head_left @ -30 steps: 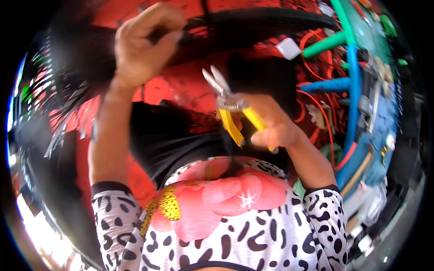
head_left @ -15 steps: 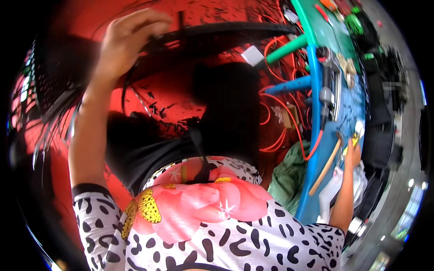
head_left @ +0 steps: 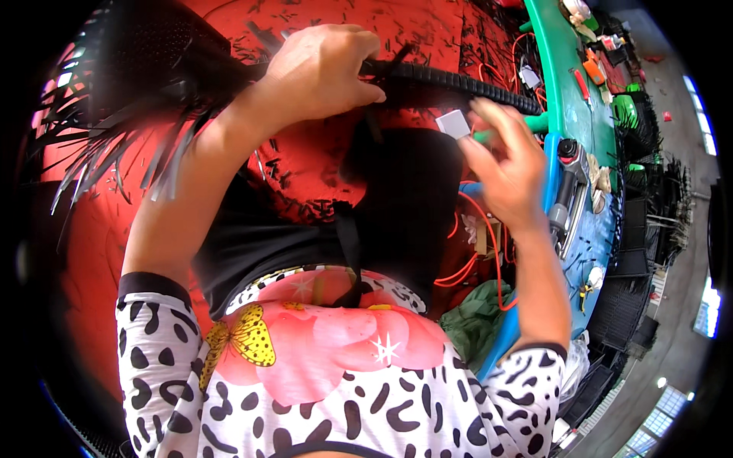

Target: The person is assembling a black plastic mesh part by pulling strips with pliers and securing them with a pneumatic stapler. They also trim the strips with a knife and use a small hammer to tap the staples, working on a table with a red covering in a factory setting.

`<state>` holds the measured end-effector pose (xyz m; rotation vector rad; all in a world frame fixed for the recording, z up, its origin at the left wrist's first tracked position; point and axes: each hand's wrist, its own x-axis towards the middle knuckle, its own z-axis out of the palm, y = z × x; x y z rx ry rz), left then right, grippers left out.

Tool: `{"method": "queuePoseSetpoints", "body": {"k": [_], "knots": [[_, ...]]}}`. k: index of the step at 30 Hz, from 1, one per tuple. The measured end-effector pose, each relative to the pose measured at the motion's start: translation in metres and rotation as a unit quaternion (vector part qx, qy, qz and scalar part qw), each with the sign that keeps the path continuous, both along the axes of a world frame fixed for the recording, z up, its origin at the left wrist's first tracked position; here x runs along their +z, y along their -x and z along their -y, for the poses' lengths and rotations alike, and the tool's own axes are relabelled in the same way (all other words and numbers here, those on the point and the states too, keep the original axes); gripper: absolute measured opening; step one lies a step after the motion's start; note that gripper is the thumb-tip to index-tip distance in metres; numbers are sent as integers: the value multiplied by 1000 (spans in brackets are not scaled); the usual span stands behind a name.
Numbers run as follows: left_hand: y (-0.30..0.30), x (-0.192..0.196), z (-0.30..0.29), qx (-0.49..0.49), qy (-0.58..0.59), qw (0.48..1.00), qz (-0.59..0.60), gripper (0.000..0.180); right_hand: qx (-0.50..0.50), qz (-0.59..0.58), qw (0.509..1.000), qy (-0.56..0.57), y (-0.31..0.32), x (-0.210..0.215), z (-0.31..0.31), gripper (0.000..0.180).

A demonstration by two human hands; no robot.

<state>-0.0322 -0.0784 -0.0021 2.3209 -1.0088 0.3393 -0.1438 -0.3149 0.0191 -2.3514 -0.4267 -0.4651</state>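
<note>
My left hand (head_left: 324,72) is closed around the left part of a long black ribbed bar (head_left: 458,81); a short black strip (head_left: 398,57) sticks up beside its fingers. My right hand (head_left: 510,164) is raised below the bar's right end, thumb and fingers apart, somewhat blurred, with nothing visible in it. Left of the hands is a dark woven panel (head_left: 164,46) with loose black strips (head_left: 164,164) fanning from its edge. A small white square piece (head_left: 452,124) shows just left of my right fingertips, apparently lower down on the floor.
Black scraps litter the red floor (head_left: 305,164). To the right stand a green table (head_left: 569,91) and a blue table (head_left: 576,252), which holds a grey and black power tool (head_left: 565,191) and a small yellow-handled tool (head_left: 585,296). Orange hoses (head_left: 489,217) and green cloth (head_left: 481,317) lie beneath.
My right hand has left the blue table beside the yellow-handled tool and come up toward the bar. My left hand has moved right along the bar, and the view has shifted.
</note>
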Motion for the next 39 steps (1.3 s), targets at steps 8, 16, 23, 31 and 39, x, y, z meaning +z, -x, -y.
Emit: {"method": "queuePoseSetpoints", "body": {"k": [8, 16, 23, 31, 39], "knots": [[10, -9, 2, -1, 37, 998, 47, 25, 118, 115, 984, -61, -61, -24, -62, 14], [16, -21, 1, 7, 31, 986, 163, 29, 60, 34, 927, -369, -52, -32, -80, 18], [15, -15, 4, 16, 13, 996, 87, 31, 57, -76, 797, -597, -43, -17, -88, 19], [28, -32, 9, 15, 35, 987, 153, 27, 74, -104, 901, -415, -46, 6, -78, 22], [34, -34, 11, 46, 34, 980, 191, 27, 62, -134, 981, -127, -112, 7, -66, 19]]}}
